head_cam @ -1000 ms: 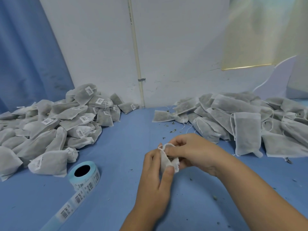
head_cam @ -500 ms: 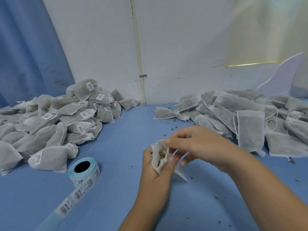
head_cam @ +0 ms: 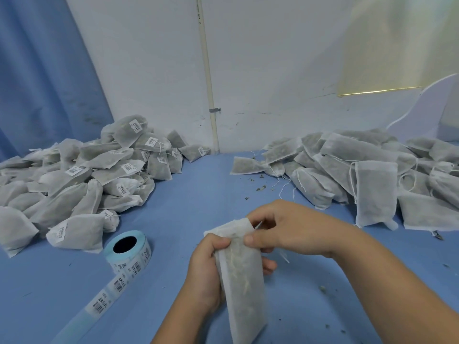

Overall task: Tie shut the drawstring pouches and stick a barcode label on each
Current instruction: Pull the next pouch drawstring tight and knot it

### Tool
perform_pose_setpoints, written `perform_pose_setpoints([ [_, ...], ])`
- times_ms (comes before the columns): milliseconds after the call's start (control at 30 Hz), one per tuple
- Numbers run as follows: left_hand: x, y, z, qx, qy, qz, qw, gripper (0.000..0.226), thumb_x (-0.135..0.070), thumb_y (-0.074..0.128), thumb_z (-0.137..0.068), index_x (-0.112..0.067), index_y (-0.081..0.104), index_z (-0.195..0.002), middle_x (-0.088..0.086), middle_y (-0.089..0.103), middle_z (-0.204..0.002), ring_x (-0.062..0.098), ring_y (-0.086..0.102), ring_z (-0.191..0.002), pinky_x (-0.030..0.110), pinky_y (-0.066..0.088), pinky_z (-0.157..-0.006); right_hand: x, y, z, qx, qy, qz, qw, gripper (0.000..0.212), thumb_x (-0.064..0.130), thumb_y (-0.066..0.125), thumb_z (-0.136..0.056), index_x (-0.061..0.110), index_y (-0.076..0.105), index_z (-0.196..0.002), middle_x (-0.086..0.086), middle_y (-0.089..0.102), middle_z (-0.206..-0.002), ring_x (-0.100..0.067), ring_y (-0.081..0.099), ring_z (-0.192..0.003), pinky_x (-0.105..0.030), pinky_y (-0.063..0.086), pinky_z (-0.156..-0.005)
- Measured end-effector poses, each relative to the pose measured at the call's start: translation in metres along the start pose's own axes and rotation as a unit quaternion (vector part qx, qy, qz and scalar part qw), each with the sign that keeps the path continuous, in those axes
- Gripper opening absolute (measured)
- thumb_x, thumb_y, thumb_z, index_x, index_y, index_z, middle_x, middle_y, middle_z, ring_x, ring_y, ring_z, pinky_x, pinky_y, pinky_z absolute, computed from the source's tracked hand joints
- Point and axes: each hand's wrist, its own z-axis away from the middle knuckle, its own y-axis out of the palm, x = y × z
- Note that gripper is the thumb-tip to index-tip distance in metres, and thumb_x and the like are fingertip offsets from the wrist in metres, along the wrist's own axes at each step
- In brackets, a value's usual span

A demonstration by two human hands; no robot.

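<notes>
Pouch [head_cam: 242, 274] hangs upright above the blue table [head_cam: 186, 207], left hand [head_cam: 206, 269] gripping its side to steady it while right hand [head_cam: 285, 229] pinches its top edge, likely to draw the string.

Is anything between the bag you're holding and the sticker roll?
No, nothing visible. Just blue table lies between the pouch, held by the left hand and right hand, and the label roll on its left.

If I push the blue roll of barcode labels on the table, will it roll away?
Probably not: the light blue roll of barcode labels seems to lie flat, core hole up, so it would likely slide. Its loose strip looks floppy and would probably trail behind.
</notes>
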Motion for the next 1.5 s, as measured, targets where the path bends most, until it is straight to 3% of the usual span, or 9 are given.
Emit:
perform_pose_setpoints([
  [133, 0.0, -0.003, 0.0, 0.028, -0.025, 0.008, 0.999, 0.055, -0.031, 0.041, -0.066, 0.001, 0.074, -0.095, 0.026, 0.068, -0.085, 0.038, 0.065, -0.066, 0.04, 0.052, -0.069, -0.002, -0.006, 0.0, -0.004, -0.017, -0.035, 0.999, 0.008, 0.019, 0.073, -0.08, 0.01, 0.072, -0.081, -0.005, 0.066, -0.064, -0.006, 0.06, -0.064, -0.02, 0.047, -0.072],
  [300, -0.004, -0.003, 0.001, 0.043, -0.053, 0.026, 0.997, 0.053, -0.033, 0.049, -0.059, 0.003, 0.073, -0.089, 0.027, 0.066, -0.078, 0.038, 0.063, -0.059, 0.039, 0.054, -0.062, -0.006, -0.011, 0.001, 0.0, -0.003, -0.058, 0.998, 0.01, 0.016, 0.08, -0.073, 0.015, 0.071, -0.076, 0.002, 0.069, -0.071, -0.006, 0.063, -0.069, -0.024, 0.051, -0.074],
  [500, -0.004, -0.005, 0.002, -0.006, -0.073, -0.005, 0.997, 0.052, -0.025, 0.054, -0.055, -0.001, 0.074, -0.096, 0.027, 0.066, -0.079, 0.037, 0.063, -0.059, 0.034, 0.053, -0.057, -0.004, -0.015, 0.005, 0.002, 0.013, -0.036, 0.999, 0.014, 0.02, 0.078, -0.076, 0.018, 0.065, -0.071, 0.003, 0.069, -0.061, -0.006, 0.06, -0.056, -0.02, 0.045, -0.054],
  [733, -0.012, -0.002, 0.001, -0.067, 0.043, -0.113, 0.99, 0.051, -0.004, 0.046, -0.058, -0.015, 0.075, -0.098, 0.015, 0.074, -0.089, 0.033, 0.071, -0.081, 0.032, 0.056, -0.066, -0.002, -0.02, 0.01, -0.012, -0.032, -0.112, 0.993, 0.017, 0.031, 0.071, -0.078, 0.023, 0.063, -0.065, 0.001, 0.064, -0.06, -0.011, 0.056, -0.053, -0.02, 0.042, -0.05],
  [800, -0.013, 0.002, 0.003, -0.075, 0.06, -0.131, 0.987, 0.048, -0.009, 0.05, -0.059, -0.017, 0.075, -0.098, 0.008, 0.069, -0.084, 0.027, 0.065, -0.072, 0.035, 0.054, -0.069, 0.001, -0.018, 0.009, -0.03, -0.058, -0.166, 0.984, 0.015, 0.029, 0.07, -0.077, 0.023, 0.063, -0.065, 0.0, 0.065, -0.063, -0.011, 0.055, -0.053, -0.018, 0.041, -0.048],
  [900, -0.017, 0.009, 0.008, -0.045, 0.077, -0.105, 0.99, 0.037, -0.026, 0.058, -0.069, -0.017, 0.072, -0.102, 0.006, 0.063, -0.074, 0.02, 0.054, -0.054, 0.029, 0.047, -0.054, 0.003, -0.016, 0.006, -0.052, -0.077, -0.23, 0.969, 0.014, 0.025, 0.069, -0.076, 0.021, 0.063, -0.064, -0.002, 0.063, -0.064, -0.011, 0.051, -0.051, -0.018, 0.038, -0.047],
  [1033, -0.021, 0.013, 0.015, -0.014, 0.11, -0.176, 0.978, 0.047, -0.055, 0.057, -0.08, -0.022, 0.067, -0.111, 0.006, 0.063, -0.076, 0.015, 0.051, -0.053, 0.024, 0.042, -0.053, 0.006, -0.016, 0.005, -0.066, -0.092, -0.296, 0.948, 0.014, 0.018, 0.064, -0.075, 0.018, 0.062, -0.062, -0.004, 0.059, -0.06, -0.011, 0.05, -0.048, -0.019, 0.037, -0.045],
  [1267, -0.026, 0.021, 0.021, 0.024, 0.08, -0.307, 0.948, 0.035, -0.057, 0.058, -0.077, -0.031, 0.072, -0.096, -0.009, 0.056, -0.062, 0.006, 0.052, -0.056, 0.014, 0.042, -0.059, 0.006, -0.033, 0.008, -0.166, -0.112, -0.439, 0.876, 0.01, 0.014, 0.062, -0.071, 0.012, 0.053, -0.065, -0.004, 0.051, -0.058, -0.012, 0.045, -0.048, -0.018, 0.038, -0.042],
  [1500, -0.019, 0.021, 0.02, -0.015, 0.042, -0.379, 0.924, 0.038, -0.063, 0.052, -0.076, -0.027, 0.065, -0.07, -0.011, 0.055, -0.06, 0.01, 0.05, -0.059, 0.028, 0.041, -0.064, -0.001, -0.023, 0.0, -0.145, -0.058, -0.44, 0.884, 0.007, 0.019, 0.059, -0.075, 0.014, 0.057, -0.071, -0.003, 0.064, -0.073, -0.018, 0.064, -0.067, -0.023, 0.044, -0.052],
])
